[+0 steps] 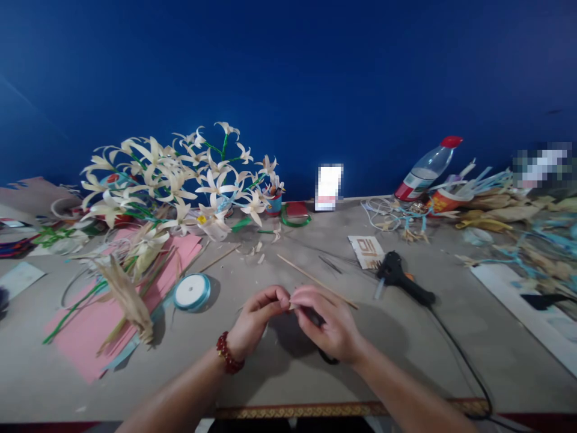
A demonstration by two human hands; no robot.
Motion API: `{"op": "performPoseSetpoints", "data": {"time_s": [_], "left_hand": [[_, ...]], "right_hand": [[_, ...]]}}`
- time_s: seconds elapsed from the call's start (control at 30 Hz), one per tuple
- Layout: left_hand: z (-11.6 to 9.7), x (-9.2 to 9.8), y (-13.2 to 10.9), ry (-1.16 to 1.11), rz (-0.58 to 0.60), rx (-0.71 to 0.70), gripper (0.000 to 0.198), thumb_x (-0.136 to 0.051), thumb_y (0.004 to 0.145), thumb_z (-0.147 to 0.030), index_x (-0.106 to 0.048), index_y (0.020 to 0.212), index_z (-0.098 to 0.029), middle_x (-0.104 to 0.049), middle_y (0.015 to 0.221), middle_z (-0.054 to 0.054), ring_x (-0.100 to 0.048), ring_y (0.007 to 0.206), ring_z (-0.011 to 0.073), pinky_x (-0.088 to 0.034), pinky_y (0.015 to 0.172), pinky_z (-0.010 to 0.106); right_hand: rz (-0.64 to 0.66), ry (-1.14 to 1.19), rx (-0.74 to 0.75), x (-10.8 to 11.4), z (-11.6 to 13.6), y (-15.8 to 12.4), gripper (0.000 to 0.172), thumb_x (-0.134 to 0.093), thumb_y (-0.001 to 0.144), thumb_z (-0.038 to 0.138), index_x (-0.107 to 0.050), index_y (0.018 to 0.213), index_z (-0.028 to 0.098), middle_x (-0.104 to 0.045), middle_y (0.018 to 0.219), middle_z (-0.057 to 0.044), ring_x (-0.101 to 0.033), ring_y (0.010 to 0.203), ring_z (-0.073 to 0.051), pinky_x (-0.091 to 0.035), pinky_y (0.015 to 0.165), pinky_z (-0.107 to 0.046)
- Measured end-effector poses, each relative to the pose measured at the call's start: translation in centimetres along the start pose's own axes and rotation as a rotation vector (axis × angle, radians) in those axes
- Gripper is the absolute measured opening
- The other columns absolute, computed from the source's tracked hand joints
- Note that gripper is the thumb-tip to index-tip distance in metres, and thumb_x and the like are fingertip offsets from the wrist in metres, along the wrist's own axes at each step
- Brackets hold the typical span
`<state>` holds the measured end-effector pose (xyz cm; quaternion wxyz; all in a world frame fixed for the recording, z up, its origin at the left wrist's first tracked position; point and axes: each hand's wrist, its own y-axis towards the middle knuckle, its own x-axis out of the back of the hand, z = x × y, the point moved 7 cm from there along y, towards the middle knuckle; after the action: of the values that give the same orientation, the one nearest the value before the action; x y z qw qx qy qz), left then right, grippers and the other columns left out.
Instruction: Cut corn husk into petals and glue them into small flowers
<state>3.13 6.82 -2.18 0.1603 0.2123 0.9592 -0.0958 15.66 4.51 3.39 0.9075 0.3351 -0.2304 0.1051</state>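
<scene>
My left hand, with a red bead bracelet at the wrist, is in a pinch near the middle of the table. My right hand meets it there, its fingertips touching those of the left. A tiny pale piece shows between the fingertips of both hands; what it is cannot be made out. Something black with a rounded end sticks out under my right palm. Just beyond the hands a thin wooden stick lies slanting on the table.
White flowers with green stems stand at the back left. Pink sheets carry dry husks, beside a ribbon spool. On the right lie a black glue gun with its cord, a tilted bottle and a white board.
</scene>
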Motion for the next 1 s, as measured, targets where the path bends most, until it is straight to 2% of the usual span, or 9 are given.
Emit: {"op": "performPoseSetpoints", "data": {"time_s": [0.13,0.27,0.33,0.43,0.57,0.7,0.87,1.0], "left_hand": [[-0.6,-0.1,-0.2,0.127,-0.001,-0.022,0.014,-0.056,0.085,-0.025,-0.057,0.076,-0.015,-0.054,0.075,0.002,-0.05,0.076,0.0151,-0.04,0.073,0.025],[-3.0,-0.6,-1.0,0.52,-0.028,-0.303,0.012,-0.056,0.084,-0.024,-0.059,0.092,-0.017,-0.059,0.09,0.005,-0.055,0.087,0.0195,-0.043,0.08,0.031],[-3.8,-0.9,-1.5,0.731,-0.073,-0.436,0.013,-0.058,0.081,-0.021,-0.058,0.094,-0.018,-0.06,0.091,0.006,-0.056,0.087,0.0204,-0.044,0.082,0.033],[-4.0,-1.3,-1.8,0.959,-0.142,-0.551,0.008,-0.056,0.082,-0.015,-0.057,0.087,-0.02,-0.061,0.084,0.005,-0.057,0.085,0.0205,-0.043,0.085,0.037],[-4.1,-1.8,-2.1,1.103,-0.164,-0.656,0.009,-0.053,0.081,-0.011,-0.056,0.084,-0.02,-0.061,0.08,0.005,-0.057,0.083,0.021,-0.044,0.087,0.04],[-4.4,-2.1,-2.1,1.144,-0.157,-0.682,0.009,-0.053,0.081,-0.011,-0.054,0.082,-0.02,-0.061,0.077,0.004,-0.056,0.079,0.0204,-0.045,0.084,0.039],[-4.2,-2.2,-1.9,1.135,-0.138,-0.63,0.009,-0.051,0.08,-0.011,-0.051,0.077,-0.02,-0.059,0.075,0.004,-0.055,0.076,0.0204,-0.045,0.077,0.037],[-4.1,-2.0,-1.8,1.099,-0.137,-0.591,0.011,-0.05,0.078,-0.011,-0.051,0.074,-0.02,-0.058,0.071,0.004,-0.055,0.075,0.0205,-0.044,0.078,0.037]], "right_hand": [[0.019,-0.108,0.019,-0.1,-0.1,0.0,0.018,-0.052,0.087,0.012,-0.06,0.099,0.022,-0.067,0.089,-0.005,-0.062,0.081,-0.017,-0.05,0.073,-0.028],[-0.01,-0.135,-0.041,0.1,-0.4,0.0,0.011,-0.052,0.087,0.013,-0.058,0.09,0.021,-0.066,0.081,-0.004,-0.061,0.075,-0.017,-0.048,0.069,-0.027],[-0.02,-0.148,-0.079,0.0,-0.7,-0.1,0.009,-0.052,0.087,0.014,-0.056,0.087,0.021,-0.064,0.078,-0.003,-0.06,0.073,-0.017,-0.047,0.068,-0.027],[-0.01,-0.167,-0.11,-0.3,-0.9,-0.2,0.007,-0.052,0.087,0.015,-0.055,0.084,0.021,-0.063,0.075,-0.003,-0.059,0.07,-0.017,-0.046,0.066,-0.027],[0.02,-0.196,-0.099,-0.7,-0.8,-0.2,0.007,-0.052,0.086,0.014,-0.054,0.086,0.02,-0.062,0.077,-0.003,-0.059,0.072,-0.017,-0.046,0.068,-0.027],[0.045,-0.212,-0.087,-0.6,-0.7,-0.1,0.007,-0.051,0.086,0.015,-0.055,0.088,0.02,-0.063,0.079,-0.004,-0.059,0.075,-0.018,-0.045,0.07,-0.028],[0.091,-0.229,-0.097,-0.9,-0.6,0.1,0.008,-0.051,0.086,0.016,-0.055,0.081,0.02,-0.061,0.073,-0.003,-0.057,0.069,-0.017,-0.043,0.064,-0.026],[0.068,-0.264,-0.114,-0.5,-0.9,0.1,0.01,-0.052,0.085,0.016,-0.055,0.077,0.021,-0.061,0.069,-0.001,-0.057,0.065,-0.016,-0.043,0.062,-0.026]]}}
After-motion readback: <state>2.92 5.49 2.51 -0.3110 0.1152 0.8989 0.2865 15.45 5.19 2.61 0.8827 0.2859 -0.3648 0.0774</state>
